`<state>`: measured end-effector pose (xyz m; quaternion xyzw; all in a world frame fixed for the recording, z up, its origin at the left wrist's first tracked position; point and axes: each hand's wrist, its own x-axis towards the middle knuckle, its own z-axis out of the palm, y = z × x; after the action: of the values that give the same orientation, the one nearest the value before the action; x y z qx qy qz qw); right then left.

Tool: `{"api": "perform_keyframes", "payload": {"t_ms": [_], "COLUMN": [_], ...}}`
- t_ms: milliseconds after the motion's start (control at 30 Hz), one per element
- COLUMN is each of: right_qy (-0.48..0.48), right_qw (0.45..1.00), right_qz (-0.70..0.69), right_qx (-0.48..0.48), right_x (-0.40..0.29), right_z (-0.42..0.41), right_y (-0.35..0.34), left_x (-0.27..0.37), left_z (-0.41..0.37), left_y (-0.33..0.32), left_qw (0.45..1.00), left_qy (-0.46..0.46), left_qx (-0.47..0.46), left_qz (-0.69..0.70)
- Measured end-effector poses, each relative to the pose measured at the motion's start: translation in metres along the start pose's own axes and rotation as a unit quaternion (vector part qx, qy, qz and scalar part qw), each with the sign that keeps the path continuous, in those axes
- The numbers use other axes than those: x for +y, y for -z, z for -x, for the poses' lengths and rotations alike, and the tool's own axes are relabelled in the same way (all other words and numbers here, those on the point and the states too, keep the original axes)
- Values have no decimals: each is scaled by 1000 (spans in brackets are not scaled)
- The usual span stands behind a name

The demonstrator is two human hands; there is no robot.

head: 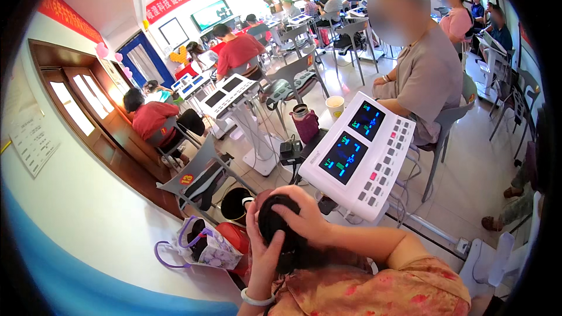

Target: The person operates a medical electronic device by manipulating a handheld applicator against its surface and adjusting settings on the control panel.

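My left hand (pixel 260 245), with a white bracelet (pixel 258 299) at the wrist, cups a rounded black mass (pixel 277 224) that looks like gathered dark hair on a person's head. From the right, my right hand (pixel 296 208) curves over its far side, bare forearm bent below an orange patterned sleeve (pixel 439 274). Both thumbs press on the near side, while the fingers wrap around the outside. Most fingertips are hidden. Further dark hair shows below my hands, and patterned orange fabric (pixel 333 294) fills the lower middle; exactly whose body it covers is partly unclear.
A white control console (pixel 380 153) with two lit screens stands just beyond. Behind it are a maroon-covered flask (pixel 305 123) and a paper cup (pixel 335 106). A seated person (pixel 426 66) is at right. Left are a floral bag (pixel 217 250), a bin (pixel 236 205) and a grey chair (pixel 189 180).
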<state>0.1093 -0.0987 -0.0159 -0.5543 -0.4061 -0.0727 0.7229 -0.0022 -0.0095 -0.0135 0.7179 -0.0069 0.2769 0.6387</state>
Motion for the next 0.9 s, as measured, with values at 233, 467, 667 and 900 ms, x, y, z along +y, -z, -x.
{"api": "perform_keyframes", "payload": {"t_ms": [233, 467, 667, 900], "right_qy": [115, 142, -103, 19], "right_qw": [993, 987, 989, 997], "right_qz": [30, 72, -101, -68], "right_qx": [-27, -35, 29, -22], "right_x": [-18, 0, 6, -1], "right_z": [18, 20, 0, 11], "right_y": [-11, -15, -2, -11], "left_x": [-2, -22, -24, -10], "left_z": [-7, -4, 5, -21], "left_y": [-9, -11, -21, -8], "left_qw": [976, 976, 969, 967], "left_qy": [59, 2, -87, -23], "left_qx": [177, 211, 143, 222], "left_qz": [116, -44, -182, -127]}}
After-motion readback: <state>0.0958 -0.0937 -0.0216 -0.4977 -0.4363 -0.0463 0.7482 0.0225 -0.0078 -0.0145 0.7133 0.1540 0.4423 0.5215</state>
